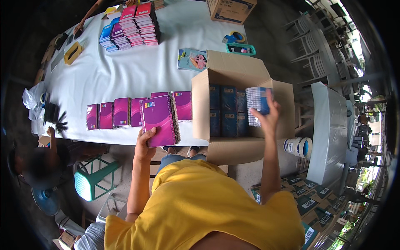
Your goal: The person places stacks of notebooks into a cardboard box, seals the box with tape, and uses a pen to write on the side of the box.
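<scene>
My left hand (146, 143) is closed on the lower left corner of a purple spiral notebook (159, 118), held up in front of the table edge. Its coil runs down the right side; whether more notebooks are behind it I cannot tell. My right hand (268, 116) grips a blue bundle of spiral notebooks (252, 102), tilted above the right part of an open cardboard box (237, 64). Inside the box, blue-covered notebooks (228, 121) stand in several piles. Left of the box, several purple notebooks (122, 111) lie in a row along the near edge of the table.
Tall stacks of red, purple and blue notebooks (139, 27) stand at the table's far side. Behind the box are a teal notebook (191, 59), a green tray (241, 49) and a tape roll (237, 36). A white bucket (298, 147) is at right, a green stool (93, 179) at left.
</scene>
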The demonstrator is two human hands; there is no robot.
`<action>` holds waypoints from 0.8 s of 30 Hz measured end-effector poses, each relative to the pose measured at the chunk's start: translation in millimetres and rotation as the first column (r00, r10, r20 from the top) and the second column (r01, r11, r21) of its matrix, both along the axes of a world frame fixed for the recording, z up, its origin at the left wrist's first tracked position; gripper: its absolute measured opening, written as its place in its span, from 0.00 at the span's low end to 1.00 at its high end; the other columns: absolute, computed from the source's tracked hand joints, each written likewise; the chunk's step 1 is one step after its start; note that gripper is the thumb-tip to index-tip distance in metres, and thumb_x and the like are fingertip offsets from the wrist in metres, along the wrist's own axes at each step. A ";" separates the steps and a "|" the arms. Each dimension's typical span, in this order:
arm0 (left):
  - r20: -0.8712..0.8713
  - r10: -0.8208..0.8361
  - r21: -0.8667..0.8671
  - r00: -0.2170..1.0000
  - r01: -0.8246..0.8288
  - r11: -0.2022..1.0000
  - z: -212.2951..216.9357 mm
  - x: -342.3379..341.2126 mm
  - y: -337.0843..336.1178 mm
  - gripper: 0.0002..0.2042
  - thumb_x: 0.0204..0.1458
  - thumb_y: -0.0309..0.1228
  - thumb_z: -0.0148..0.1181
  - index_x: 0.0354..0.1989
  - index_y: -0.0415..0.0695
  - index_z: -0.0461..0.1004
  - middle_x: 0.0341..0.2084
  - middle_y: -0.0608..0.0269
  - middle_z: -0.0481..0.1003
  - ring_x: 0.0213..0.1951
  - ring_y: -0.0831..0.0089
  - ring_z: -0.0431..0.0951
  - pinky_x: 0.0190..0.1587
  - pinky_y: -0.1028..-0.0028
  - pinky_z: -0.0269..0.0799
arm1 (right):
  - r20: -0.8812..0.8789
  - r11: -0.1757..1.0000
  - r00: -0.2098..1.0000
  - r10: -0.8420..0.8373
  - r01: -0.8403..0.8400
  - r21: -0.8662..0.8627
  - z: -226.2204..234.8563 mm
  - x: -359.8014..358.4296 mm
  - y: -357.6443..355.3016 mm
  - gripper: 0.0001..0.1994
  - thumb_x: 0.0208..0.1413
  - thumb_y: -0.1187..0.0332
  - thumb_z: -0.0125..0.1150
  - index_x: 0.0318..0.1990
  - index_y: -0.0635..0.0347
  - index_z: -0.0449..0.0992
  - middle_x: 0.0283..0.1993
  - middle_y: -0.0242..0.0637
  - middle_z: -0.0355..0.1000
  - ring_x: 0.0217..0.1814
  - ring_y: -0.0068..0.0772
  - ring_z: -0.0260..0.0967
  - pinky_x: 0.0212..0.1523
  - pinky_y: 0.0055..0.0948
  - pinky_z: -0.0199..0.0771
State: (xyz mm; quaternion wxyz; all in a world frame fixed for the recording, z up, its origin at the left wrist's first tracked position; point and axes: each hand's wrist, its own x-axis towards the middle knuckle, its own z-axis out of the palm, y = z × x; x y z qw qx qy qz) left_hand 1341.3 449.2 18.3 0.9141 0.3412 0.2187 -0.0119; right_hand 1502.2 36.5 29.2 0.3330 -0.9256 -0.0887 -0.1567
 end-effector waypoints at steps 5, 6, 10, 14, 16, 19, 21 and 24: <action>0.007 0.136 0.091 0.991 -0.136 0.987 16.6 -20.3 -14.6 0.19 0.49 0.29 0.61 0.49 0.34 0.68 0.40 0.58 0.75 0.42 0.71 0.77 0.49 0.72 0.71 | -0.183 0.850 0.912 -0.368 0.250 -0.464 -85.2 50.1 29.9 0.46 0.33 0.52 0.79 0.65 0.23 0.62 0.60 0.57 0.50 0.62 0.60 0.49 0.59 0.58 0.54; -0.002 0.178 0.107 0.984 -0.177 0.978 20.7 -26.3 -16.8 0.20 0.49 0.29 0.61 0.49 0.34 0.68 0.40 0.58 0.75 0.42 0.70 0.77 0.49 0.72 0.72 | -0.148 0.828 0.913 -0.380 0.265 -0.494 -105.6 58.5 30.7 0.45 0.35 0.51 0.78 0.65 0.22 0.59 0.62 0.59 0.47 0.63 0.62 0.48 0.59 0.60 0.53; -0.020 0.262 0.131 0.965 -0.257 0.957 21.7 -46.1 -20.2 0.22 0.49 0.28 0.61 0.52 0.33 0.66 0.42 0.56 0.75 0.44 0.68 0.77 0.49 0.71 0.73 | -0.307 0.864 0.936 -0.174 -0.004 -0.503 -216.0 91.1 -12.5 0.49 0.51 0.36 0.56 0.72 0.52 0.42 0.74 0.60 0.25 0.76 0.64 0.27 0.68 0.61 0.39; -0.028 0.265 0.155 0.964 -0.258 0.954 29.8 -58.4 -25.9 0.22 0.50 0.29 0.60 0.53 0.32 0.65 0.44 0.53 0.75 0.45 0.66 0.77 0.50 0.69 0.73 | -0.592 0.895 0.764 -0.257 -0.043 -0.444 -225.7 104.4 -0.1 0.50 0.54 0.31 0.42 0.72 0.56 0.32 0.75 0.57 0.21 0.77 0.62 0.18 0.69 0.63 0.31; -0.009 0.215 0.104 0.977 -0.213 0.971 19.0 -59.7 -24.4 0.21 0.51 0.28 0.59 0.52 0.33 0.66 0.45 0.52 0.74 0.47 0.64 0.77 0.51 0.67 0.73 | -0.503 0.977 0.850 -0.159 0.061 -0.206 -199.1 106.8 17.8 0.43 0.56 0.40 0.52 0.70 0.59 0.47 0.72 0.61 0.40 0.75 0.59 0.36 0.68 0.56 0.45; -0.079 0.143 -0.184 0.986 -0.156 0.971 6.8 -32.1 -44.8 0.24 0.53 0.41 0.56 0.54 0.37 0.67 0.46 0.53 0.75 0.47 0.62 0.77 0.50 0.63 0.73 | -0.361 0.865 0.918 0.166 0.040 0.500 -102.7 81.8 61.2 0.28 0.57 0.59 0.63 0.61 0.63 0.67 0.59 0.56 0.66 0.63 0.45 0.64 0.58 0.38 0.68; -0.027 0.005 -0.477 1.000 -0.017 0.879 2.3 -4.3 -67.7 0.30 0.55 0.54 0.54 0.56 0.41 0.68 0.47 0.53 0.75 0.47 0.60 0.77 0.51 0.58 0.73 | -0.369 0.668 0.800 0.473 -0.053 0.742 -16.1 37.6 87.8 0.27 0.57 0.56 0.62 0.60 0.61 0.68 0.56 0.44 0.69 0.58 0.35 0.67 0.55 0.32 0.70; 0.082 -0.238 -0.505 0.968 0.246 0.827 -11.9 32.7 -99.9 0.29 0.60 0.54 0.47 0.59 0.41 0.66 0.49 0.54 0.74 0.50 0.62 0.75 0.55 0.60 0.69 | -0.152 0.188 0.456 0.877 -0.034 0.982 32.4 -23.5 114.5 0.45 0.52 0.39 0.59 0.70 0.56 0.51 0.65 0.38 0.60 0.67 0.33 0.56 0.61 0.36 0.63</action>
